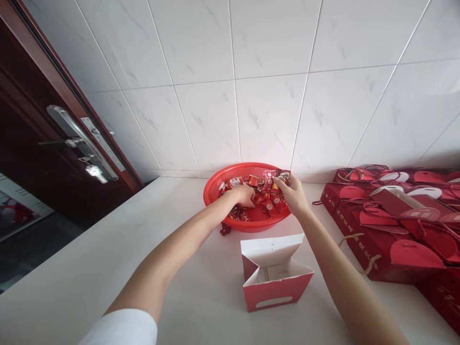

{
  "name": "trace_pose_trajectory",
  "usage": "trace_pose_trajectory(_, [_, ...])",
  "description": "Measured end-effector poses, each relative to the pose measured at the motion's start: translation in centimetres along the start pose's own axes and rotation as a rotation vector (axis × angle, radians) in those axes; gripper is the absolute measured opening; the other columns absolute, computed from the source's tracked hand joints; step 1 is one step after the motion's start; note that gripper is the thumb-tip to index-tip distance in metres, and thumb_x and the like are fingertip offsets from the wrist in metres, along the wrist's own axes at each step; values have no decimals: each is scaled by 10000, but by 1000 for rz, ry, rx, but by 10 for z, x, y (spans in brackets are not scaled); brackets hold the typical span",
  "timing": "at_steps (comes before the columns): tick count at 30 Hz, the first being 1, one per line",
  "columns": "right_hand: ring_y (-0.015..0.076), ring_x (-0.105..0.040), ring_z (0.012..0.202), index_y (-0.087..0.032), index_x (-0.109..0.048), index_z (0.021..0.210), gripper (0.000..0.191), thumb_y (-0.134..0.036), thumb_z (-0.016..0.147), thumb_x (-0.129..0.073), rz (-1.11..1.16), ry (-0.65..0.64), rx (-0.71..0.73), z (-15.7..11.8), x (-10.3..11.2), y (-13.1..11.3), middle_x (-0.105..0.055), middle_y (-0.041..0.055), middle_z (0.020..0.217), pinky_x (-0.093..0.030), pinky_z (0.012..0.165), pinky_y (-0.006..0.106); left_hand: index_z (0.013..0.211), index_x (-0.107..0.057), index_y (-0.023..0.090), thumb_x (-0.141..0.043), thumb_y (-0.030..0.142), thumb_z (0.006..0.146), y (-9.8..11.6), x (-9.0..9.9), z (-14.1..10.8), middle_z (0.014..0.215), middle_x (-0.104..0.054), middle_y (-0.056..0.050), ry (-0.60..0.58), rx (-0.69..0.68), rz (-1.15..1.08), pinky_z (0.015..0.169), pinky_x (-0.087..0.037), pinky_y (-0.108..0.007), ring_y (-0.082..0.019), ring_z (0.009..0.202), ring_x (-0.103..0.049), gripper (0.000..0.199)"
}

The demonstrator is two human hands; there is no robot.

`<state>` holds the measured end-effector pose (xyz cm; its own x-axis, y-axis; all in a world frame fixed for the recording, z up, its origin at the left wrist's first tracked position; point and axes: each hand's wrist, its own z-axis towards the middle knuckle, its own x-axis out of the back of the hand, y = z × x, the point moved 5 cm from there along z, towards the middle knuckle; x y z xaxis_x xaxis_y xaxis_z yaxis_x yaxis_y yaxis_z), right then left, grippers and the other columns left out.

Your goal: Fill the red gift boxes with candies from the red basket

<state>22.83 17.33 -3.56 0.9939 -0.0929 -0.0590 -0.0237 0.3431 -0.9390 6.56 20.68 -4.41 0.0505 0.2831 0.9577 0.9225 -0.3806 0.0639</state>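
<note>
A red plastic basket [247, 225] stands against the tiled wall, with several wrapped candies [268, 206] lying in it. My left hand [245, 195] reaches down into the basket among the candies, its fingers bent; what its fingertips grip, if anything, is hidden. Over the basket's right rim, my right hand [293, 194] pinches small red candy packets [283, 176] between thumb and fingers. In front of the basket, between my forearms, a red paper box [278, 291] stands upright with its white top flaps open. Its visible white inside shows no candy.
Several red gift boxes [366, 230] with cord handles crowd the right side of the white tabletop [172, 239]. A small dark red piece [224, 229] lies by the basket's front left. A dark wooden door [39, 86] with a metal handle and keys stands at the left.
</note>
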Motion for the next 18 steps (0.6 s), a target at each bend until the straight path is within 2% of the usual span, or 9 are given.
trace_pose_trajectory(5, [177, -552, 664, -230, -564, 799, 337, -517, 737, -729, 1, 8, -6, 1, 0, 1, -584, -15, 692, -477, 589, 301, 1009, -727, 220, -602, 171, 800, 4, 4, -1, 1020, -732, -83, 80, -30, -33, 769, -488, -319, -272, 930, -677, 248])
trace_pose_trajectory(8, [177, -545, 661, -233, -567, 803, 347, -526, 730, -738, 0, 10, -2, 1, 0, 2, -574, -16, 683, -472, 580, 298, 1079, -708, 208, -585, 156, 826, 7, 4, 2, 1048, -715, -99, 110, -61, -43, 778, -486, -324, -283, 964, -673, 287])
trace_pose_trajectory(12, [182, -549, 674, -232, -579, 815, 351, -527, 725, -748, 4, 9, -4, 1, 0, 2, -582, -11, 687, -472, 585, 299, 1089, -717, 206, -652, 178, 801, 17, -2, 4, 1039, -710, -100, 61, -129, -44, 807, -493, -324, -281, 941, -678, 297])
trace_pose_trajectory(15, [190, -563, 694, -229, -586, 822, 362, -530, 718, -759, 14, 6, -10, 1, 0, 2, -591, -8, 688, -479, 601, 304, 1187, -697, 228, -689, 167, 766, 27, -6, 3, 1197, -673, -121, 31, -177, -31, 852, -491, -345, -305, 1017, -664, 426])
trace_pose_trajectory(18, [190, -576, 706, -224, -587, 822, 376, -526, 703, -776, 32, 3, -23, 0, 0, 1, -596, -11, 685, -487, 624, 306, 1091, -725, 208, -690, 146, 737, 34, -9, 1, 1216, -670, -131, 1, -195, -38, 845, -499, -358, -311, 1006, -669, 361])
